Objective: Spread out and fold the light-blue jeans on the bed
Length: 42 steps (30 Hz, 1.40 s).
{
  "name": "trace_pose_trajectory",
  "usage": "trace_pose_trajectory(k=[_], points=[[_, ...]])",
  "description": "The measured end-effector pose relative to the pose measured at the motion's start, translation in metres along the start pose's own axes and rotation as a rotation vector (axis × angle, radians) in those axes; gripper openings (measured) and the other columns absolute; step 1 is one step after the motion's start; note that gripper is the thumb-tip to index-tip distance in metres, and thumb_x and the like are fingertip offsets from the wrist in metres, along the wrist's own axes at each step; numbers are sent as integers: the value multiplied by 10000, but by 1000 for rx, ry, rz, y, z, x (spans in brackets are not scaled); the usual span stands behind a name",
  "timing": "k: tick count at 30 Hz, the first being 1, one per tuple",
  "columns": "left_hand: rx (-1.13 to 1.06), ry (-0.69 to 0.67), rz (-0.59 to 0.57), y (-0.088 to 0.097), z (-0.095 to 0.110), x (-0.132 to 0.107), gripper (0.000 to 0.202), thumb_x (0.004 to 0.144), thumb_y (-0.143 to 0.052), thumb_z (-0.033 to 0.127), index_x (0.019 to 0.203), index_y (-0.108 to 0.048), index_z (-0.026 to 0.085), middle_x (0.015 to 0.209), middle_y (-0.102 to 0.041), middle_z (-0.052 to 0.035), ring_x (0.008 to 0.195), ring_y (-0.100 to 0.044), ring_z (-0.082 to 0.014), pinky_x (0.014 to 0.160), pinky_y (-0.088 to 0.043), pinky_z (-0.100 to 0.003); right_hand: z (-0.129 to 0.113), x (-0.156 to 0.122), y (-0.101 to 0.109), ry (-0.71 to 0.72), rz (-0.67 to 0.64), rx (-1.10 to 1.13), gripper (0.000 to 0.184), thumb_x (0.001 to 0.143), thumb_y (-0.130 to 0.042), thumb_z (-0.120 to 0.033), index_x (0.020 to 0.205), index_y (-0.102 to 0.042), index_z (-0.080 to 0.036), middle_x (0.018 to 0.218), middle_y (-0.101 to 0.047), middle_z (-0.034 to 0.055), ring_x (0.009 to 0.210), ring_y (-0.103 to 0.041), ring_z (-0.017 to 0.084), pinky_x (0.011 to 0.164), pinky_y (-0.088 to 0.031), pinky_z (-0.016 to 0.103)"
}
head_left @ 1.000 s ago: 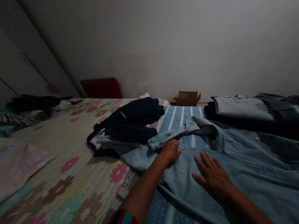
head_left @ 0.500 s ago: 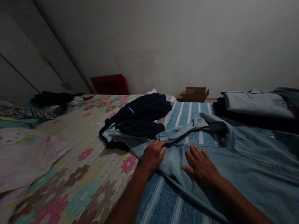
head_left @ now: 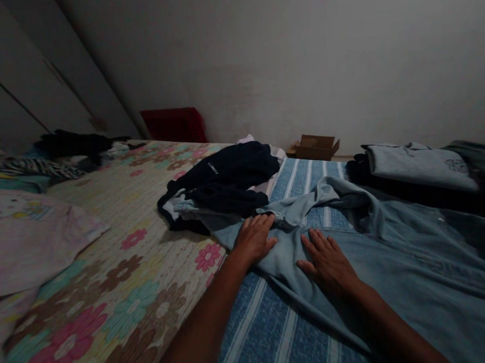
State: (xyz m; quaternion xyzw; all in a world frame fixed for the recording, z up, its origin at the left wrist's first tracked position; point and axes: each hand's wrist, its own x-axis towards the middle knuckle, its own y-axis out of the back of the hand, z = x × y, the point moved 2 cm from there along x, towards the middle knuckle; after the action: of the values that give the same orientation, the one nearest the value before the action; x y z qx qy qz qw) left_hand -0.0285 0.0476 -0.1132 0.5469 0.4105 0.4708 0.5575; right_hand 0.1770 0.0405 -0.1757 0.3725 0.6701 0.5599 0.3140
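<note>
probably steadying the pale denim garment (head_left: pixel 397 273) across the blue striped cloth (head_left: pixel 270 321) to smooth it, with left hand (head_left: pixel 254 239) near the cuff (head_left: pixel 280 219) and right hand (head_left: pixel 330 266) flat on it, with fingers outstretched, gripping nothing on the right, too dim to tell on the left.

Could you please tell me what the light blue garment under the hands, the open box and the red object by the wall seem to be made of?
Light blue garment: probably denim, matte, judging by its faded blue and long seam.
Open box: likely cardboard, dull brown with thin raised flaps.
Red object: perhaps plastic, but too dark to tell material or finish.
</note>
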Motion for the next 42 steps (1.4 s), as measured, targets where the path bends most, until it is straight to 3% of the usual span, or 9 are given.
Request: trace_pose_trajectory(k=[5, 11, 18, 27, 32, 36, 42], points=[[85, 58, -46, 5, 0, 17, 531, 811, -615, 359, 1297, -468, 202, 1194, -605, -128, 1117, -543, -300, 955, -384, -438, 0, 0, 0, -6, -3, -7, 693, 938, -312, -602, 1455, -336, -141, 1526, -209, 177, 1412, -128, 303, 1106, -150, 484], [148, 145, -51, 2, -6, 19, 691, 835, -575, 393, 1437, -292, 205, 1171, -588, -177, 1074, -573, -339, 888, -414, -444, 0, -1, 3, 1, 3, 6, 697, 939, -310, -603, 1456, -331, -137, 1527, -203, 181, 1413, -120, 306, 1101, -160, 491], [108, 65, -150, 8, -14, 24, 642, 815, -576, 306, 1401, -321, 248, 1133, -653, -116, 1028, -622, -299, 815, -467, -366, -1, -1, 6, -6, -5, 2, 699, 936, -319, -606, 1456, -335, -140, 1522, -217, 185, 1405, -149, 317, 1106, -152, 482], [55, 2, -166, 17, -14, 25, 585, 764, -540, 194, 1330, -396, 231, 1093, -680, -70, 989, -646, -259, 807, -481, -321, 0, 0, 5, -10, -19, 8, 716, 936, -284, -625, 1465, -313, -143, 1532, -185, 181, 1413, -111, 312, 1108, -135, 483], [32, -16, -122, 37, -19, 37, 679, 727, -543, 167, 1379, -368, 241, 1159, -659, -76, 1021, -634, -264, 820, -478, -323, 1, 0, 6, 0, -23, 15, 705, 939, -291, -611, 1470, -296, -147, 1533, -194, 175, 1414, -111, 306, 1106, -140, 483], [31, -12, -114, 37, -26, 44, 396, 743, -543, 167, 1129, -589, 246, 1055, -687, -63, 983, -642, -254, 801, -474, -304, 1, -1, 6, -9, -18, 25, 691, 943, -299, -599, 1467, -301, -148, 1532, -196, 172, 1416, -106, 294, 1110, -132, 478], [24, 64, -115, 21, -34, 39, 237, 760, -549, 182, 975, -643, 203, 971, -697, -87, 925, -652, -248, 756, -475, -293, 1, 0, 4, -21, 2, 28, 579, 972, -307, -493, 1460, -325, -181, 1532, -216, 149, 1415, -123, 281, 1112, -148, 467]])
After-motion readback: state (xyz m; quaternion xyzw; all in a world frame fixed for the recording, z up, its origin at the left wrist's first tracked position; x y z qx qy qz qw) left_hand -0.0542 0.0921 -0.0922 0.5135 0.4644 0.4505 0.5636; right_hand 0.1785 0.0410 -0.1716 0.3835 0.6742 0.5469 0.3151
